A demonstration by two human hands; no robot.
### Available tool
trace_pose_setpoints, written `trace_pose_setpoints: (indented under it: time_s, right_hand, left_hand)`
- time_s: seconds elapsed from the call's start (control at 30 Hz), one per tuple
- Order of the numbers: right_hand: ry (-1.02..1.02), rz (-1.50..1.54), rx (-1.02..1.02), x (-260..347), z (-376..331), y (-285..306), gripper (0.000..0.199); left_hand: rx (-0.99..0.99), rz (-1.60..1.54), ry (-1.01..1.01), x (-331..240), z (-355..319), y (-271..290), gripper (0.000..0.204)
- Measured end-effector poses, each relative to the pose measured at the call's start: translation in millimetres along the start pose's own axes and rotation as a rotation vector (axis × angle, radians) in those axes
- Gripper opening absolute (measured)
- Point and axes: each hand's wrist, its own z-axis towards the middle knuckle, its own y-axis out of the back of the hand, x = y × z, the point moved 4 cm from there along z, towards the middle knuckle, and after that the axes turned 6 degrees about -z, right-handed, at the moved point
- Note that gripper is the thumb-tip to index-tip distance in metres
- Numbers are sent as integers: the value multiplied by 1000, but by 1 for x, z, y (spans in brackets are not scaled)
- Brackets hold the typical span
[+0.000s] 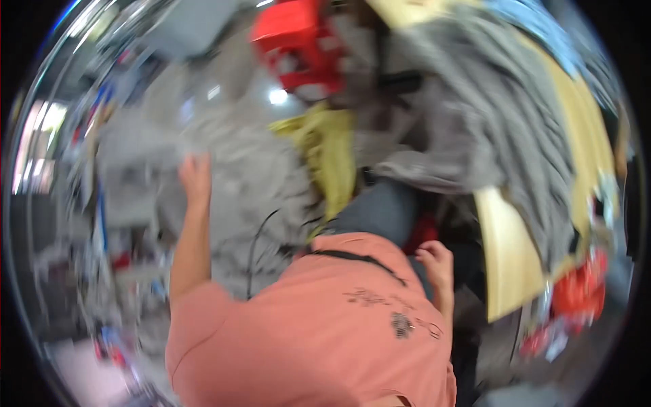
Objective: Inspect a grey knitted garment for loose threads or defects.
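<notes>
My left hand point(195, 171) reaches out over a large grey mass of what looks like cloth point(261, 166). Motion smears its fingers, and nothing can be made out in it. My right hand point(436, 261) hangs beside my waist, its fingers loosely bent and a little apart, with nothing visible in them. To its right is the pale wooden edge of a table point(505, 264). A long grey fabric point(522, 122) drapes over that table and hangs down toward my legs. Ahead of me lies a yellow cloth point(332, 152).
A red plastic stool-like object point(298, 47) stands beyond the yellow cloth. Blue fabric point(539, 30) lies at the table's far end. A red bag-like bundle point(580, 288) sits at the right. A thin dark cord point(254, 244) curves near my left side. Blurred clutter fills the left.
</notes>
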Motion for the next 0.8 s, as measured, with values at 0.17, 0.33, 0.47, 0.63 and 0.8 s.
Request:
trace_pose_setpoints:
  time_s: [0.17, 0.33, 0.47, 0.63, 0.8]
  right_hand:
    - [8, -111, -95, -18, -14, 1, 14]
    - [7, -147, -138, -4, -21, 8, 14]
    - [-25, -90, -167, 2, -32, 13, 15]
    - [-38, 18, -224, -15, -46, 30, 15]
    - [-18, 36, -226, -16, -57, 39, 14]
  left_hand:
    - [976, -119, -366, -114, -56, -89, 23]
    - [599, -541, -1147, -372, -62, -68, 30]
    - [402, -500, -1703, -531, -110, -76, 57]
    - [315, -243, -2046, -612, -164, -132, 25]
    - [-431, -618, -1760, -702, -96, -68, 12]
